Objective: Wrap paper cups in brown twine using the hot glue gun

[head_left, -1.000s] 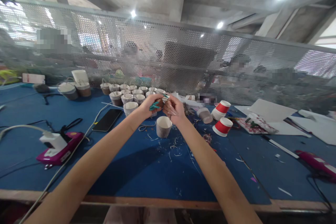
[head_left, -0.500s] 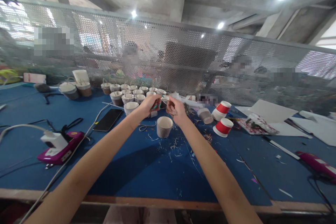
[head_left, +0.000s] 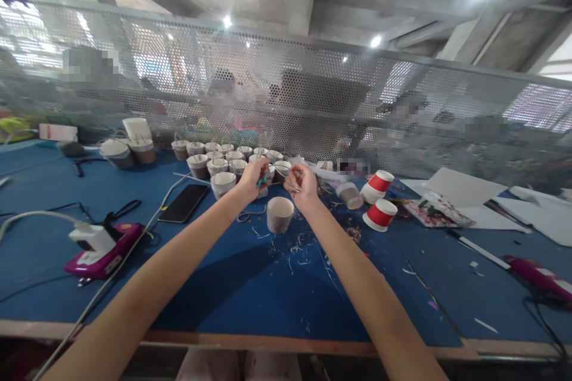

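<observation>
My left hand is closed, with a teal-coloured tool partly hidden in its fingers; its kind does not show clearly. Between my hands a thin pale cord arches, one end pinched in each. My right hand is closed in a pinch on the cord's right end. Just below and between both hands stands a small whitish cup, upright and apart from them. Behind and left of my left hand, small handled buckets stand in rows.
A phone and a purple power strip with cables lie left. Red-and-white paper cups and a tipped pale cup sit right, near papers. Fibre scraps litter the table. A perforated metal screen stands behind.
My hands have drawn slightly apart, the left a little leftward and the right a little rightward. More of the cord now shows between them. The cup stays in place.
</observation>
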`<action>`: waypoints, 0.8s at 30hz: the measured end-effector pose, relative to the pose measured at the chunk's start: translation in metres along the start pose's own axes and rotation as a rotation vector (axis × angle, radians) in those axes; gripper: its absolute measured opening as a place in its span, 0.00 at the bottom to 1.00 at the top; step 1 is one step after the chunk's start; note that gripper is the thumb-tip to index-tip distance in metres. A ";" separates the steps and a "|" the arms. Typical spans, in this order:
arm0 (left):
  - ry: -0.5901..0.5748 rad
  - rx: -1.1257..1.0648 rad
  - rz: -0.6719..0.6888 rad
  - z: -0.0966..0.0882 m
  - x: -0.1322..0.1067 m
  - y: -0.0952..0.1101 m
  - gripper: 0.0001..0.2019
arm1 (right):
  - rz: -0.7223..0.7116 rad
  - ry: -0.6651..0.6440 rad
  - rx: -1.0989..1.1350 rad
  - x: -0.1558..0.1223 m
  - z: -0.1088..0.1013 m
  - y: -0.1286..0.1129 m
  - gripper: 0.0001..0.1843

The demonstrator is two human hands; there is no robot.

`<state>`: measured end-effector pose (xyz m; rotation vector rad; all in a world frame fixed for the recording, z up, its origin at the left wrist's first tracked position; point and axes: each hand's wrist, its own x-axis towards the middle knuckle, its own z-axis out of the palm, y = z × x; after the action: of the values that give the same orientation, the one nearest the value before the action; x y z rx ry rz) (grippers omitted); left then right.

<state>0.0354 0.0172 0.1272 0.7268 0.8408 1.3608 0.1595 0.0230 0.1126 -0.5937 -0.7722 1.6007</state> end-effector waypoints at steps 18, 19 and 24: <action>-0.115 -0.128 -0.025 0.003 -0.003 -0.007 0.16 | -0.083 -0.063 0.121 -0.012 0.005 0.002 0.20; -0.113 -0.122 -0.024 0.003 -0.004 -0.007 0.16 | -0.079 -0.067 0.126 -0.012 0.005 0.002 0.21; -0.116 -0.049 -0.043 0.002 -0.002 -0.008 0.15 | -0.084 -0.083 0.017 -0.007 0.002 0.006 0.19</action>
<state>0.0409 0.0145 0.1219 0.7382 0.7251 1.2847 0.1553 0.0149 0.1096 -0.4789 -0.8344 1.5604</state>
